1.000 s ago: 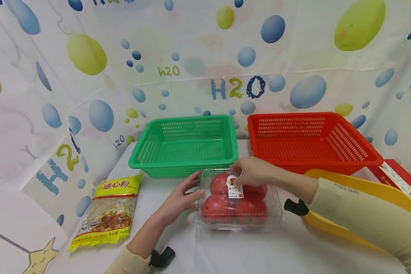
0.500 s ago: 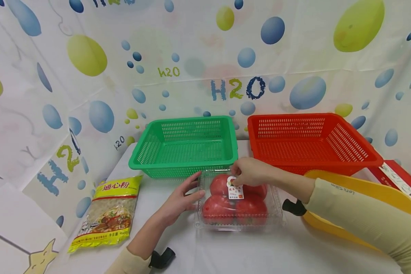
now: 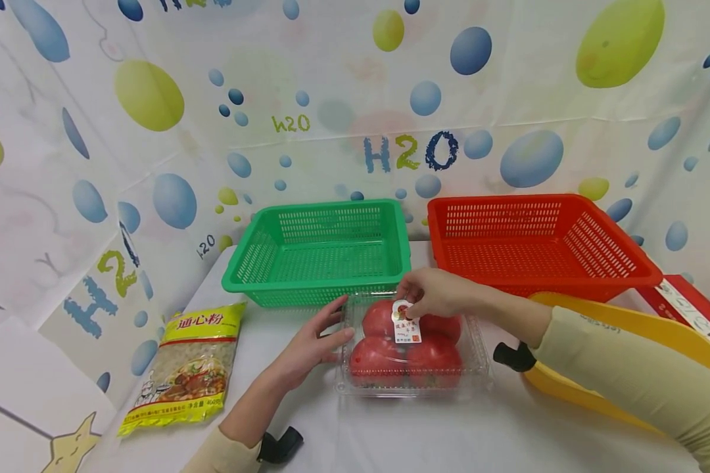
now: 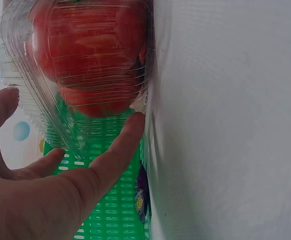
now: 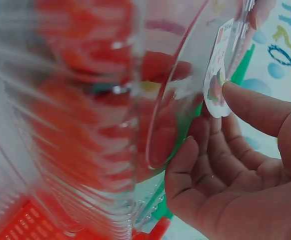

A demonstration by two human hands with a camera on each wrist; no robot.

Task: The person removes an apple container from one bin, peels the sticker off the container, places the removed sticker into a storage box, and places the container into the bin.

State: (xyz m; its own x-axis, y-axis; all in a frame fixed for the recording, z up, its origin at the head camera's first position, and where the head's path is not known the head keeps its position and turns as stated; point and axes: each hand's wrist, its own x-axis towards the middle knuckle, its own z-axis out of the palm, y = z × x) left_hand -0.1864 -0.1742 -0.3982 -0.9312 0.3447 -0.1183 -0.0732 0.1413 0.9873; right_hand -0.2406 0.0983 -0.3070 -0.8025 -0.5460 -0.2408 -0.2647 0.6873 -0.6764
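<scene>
A clear plastic box [image 3: 473,351] of several red tomatoes [image 3: 375,361] sits on the white table. My left hand [image 3: 307,348] is at its left side; in the left wrist view its fingers are extended, one fingertip [image 4: 135,120] low by the box's corner. Over the lid's far part, my right hand [image 3: 440,293] pinches the rounded end of a white sticker [image 3: 407,328]. The right wrist view shows the thumb [image 5: 255,107] on that end of the sticker, which stands off the lid, with curled fingers below it.
Behind the box stand a green basket [image 3: 316,289] and a red basket [image 3: 526,282]. A yellow basket [image 3: 627,322] lies under the right forearm, beside a red box [image 3: 686,305]. A yellow bag of macaroni [image 3: 186,368] lies at the left.
The right hand has risen slightly, its fingers loosening a little, and more of the sticker's rounded end shows. The left hand and the box have stayed in place.
</scene>
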